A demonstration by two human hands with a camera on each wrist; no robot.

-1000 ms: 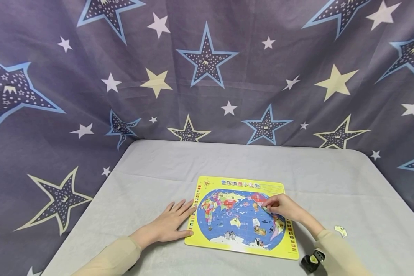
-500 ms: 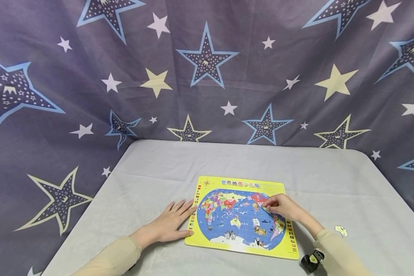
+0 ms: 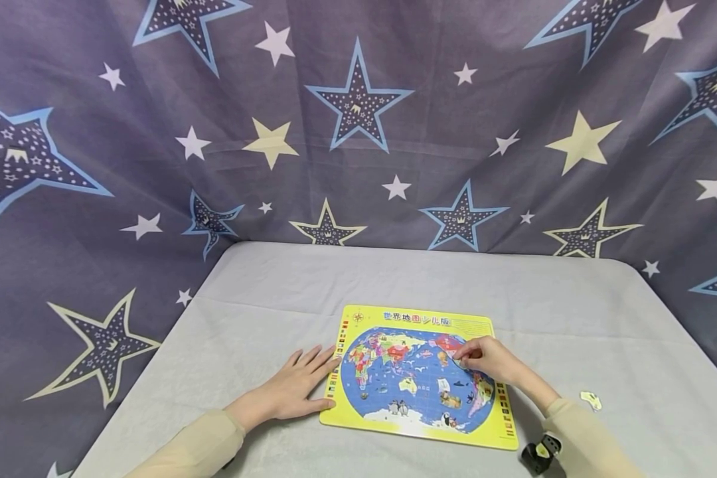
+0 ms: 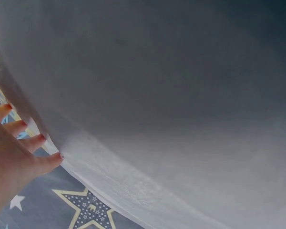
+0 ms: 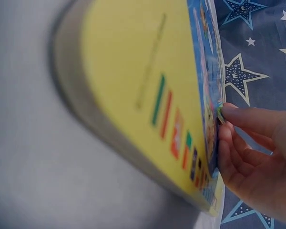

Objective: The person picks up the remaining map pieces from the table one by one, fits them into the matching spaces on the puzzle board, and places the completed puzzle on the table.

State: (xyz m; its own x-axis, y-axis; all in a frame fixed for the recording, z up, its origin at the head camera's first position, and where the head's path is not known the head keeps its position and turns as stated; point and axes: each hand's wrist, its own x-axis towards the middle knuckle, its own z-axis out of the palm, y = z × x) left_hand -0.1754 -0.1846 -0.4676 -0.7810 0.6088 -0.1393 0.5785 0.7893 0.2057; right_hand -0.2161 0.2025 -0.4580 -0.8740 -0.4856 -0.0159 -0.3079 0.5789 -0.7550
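Note:
A yellow-bordered world map puzzle board (image 3: 418, 435) lies on the grey-covered table. Spread along its left edge is my left hand (image 3: 289, 390), palm down, with straight fingers whose tips touch the border. My right hand (image 3: 491, 360) is over the upper right part of the map, near the red North America area. In the right wrist view, its thumb and fingers pinch a small green puzzle piece (image 5: 220, 114) at the board's surface. The fingers hide most of that piece, so I cannot tell whether it sits in a slot.
A loose pale yellow and white puzzle piece (image 3: 590, 399) lies on the table, right of the board and beside the right forearm. A dark star-patterned curtain (image 3: 358, 172) hangs behind and along the sides of the table (image 3: 287, 285).
Less of the green puzzle piece shows under the right fingertips in the head view than before. Both hands and the board keep nearly the same places.

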